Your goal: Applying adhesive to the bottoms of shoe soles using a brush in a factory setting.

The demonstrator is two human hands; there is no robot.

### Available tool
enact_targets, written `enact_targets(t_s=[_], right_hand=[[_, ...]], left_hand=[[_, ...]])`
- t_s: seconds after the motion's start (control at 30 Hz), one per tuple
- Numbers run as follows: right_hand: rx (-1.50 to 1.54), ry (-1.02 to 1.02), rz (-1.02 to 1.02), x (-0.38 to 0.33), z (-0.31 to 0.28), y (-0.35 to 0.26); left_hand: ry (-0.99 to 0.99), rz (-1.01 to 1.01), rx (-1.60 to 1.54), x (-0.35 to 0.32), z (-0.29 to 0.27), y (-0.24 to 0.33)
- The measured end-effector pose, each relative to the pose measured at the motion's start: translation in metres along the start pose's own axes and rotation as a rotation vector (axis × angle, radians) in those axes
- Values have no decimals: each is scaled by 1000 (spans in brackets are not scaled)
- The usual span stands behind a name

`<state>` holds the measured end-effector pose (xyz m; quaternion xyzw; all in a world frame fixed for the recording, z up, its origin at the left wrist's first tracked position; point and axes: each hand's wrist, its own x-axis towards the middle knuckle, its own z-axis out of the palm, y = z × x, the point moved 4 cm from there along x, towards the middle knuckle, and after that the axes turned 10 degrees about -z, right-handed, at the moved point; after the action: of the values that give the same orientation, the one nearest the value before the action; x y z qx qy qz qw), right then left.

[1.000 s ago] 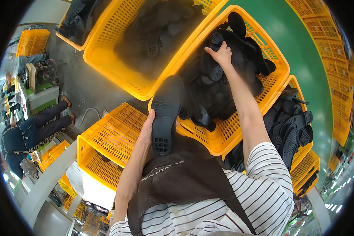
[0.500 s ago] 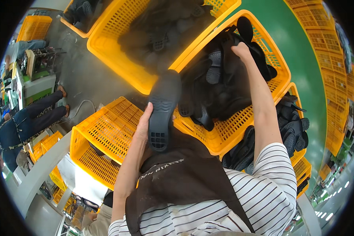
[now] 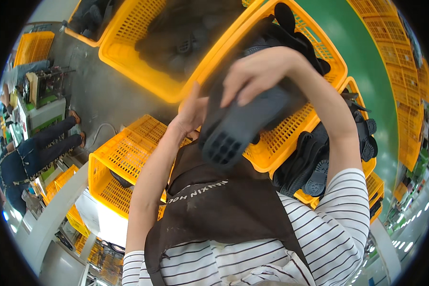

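My right hand (image 3: 264, 71) is closed over a black shoe sole (image 3: 236, 136), which is blurred and tilted in front of my apron. A grid of square recesses shows at the sole's near end. Beside it, my left hand (image 3: 194, 114) is closed around the edge of another dark sole (image 3: 210, 107), largely covered by the first one. Both hands are above the near edge of a yellow crate (image 3: 279, 150) of black soles. Several soles in that crate are hidden behind my right hand and forearm.
A larger yellow crate (image 3: 150, 86) of dark soles stands at the far left of it. Another yellow crate (image 3: 136, 150) lies at my left. Black soles (image 3: 314, 167) fill a crate to the right. A person (image 3: 33, 152) is at far left; stacked crates (image 3: 398, 62) line the right.
My right hand has come from inside the crate toward my left hand, bringing a sole with it. The sole in my left hand is now mostly covered.
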<state>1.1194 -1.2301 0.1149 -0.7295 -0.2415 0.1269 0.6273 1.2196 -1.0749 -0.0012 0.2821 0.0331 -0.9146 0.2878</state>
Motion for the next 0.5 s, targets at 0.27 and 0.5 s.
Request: enact_targets(t_s=[0.27,0.5], right_hand=[[-850,930,86,15,5,-28],[-804,1409,632,-19,71,2]], left_hand=[[158,198,-449,-8,22,-37],[266,206,-90,-16,-23,-45]])
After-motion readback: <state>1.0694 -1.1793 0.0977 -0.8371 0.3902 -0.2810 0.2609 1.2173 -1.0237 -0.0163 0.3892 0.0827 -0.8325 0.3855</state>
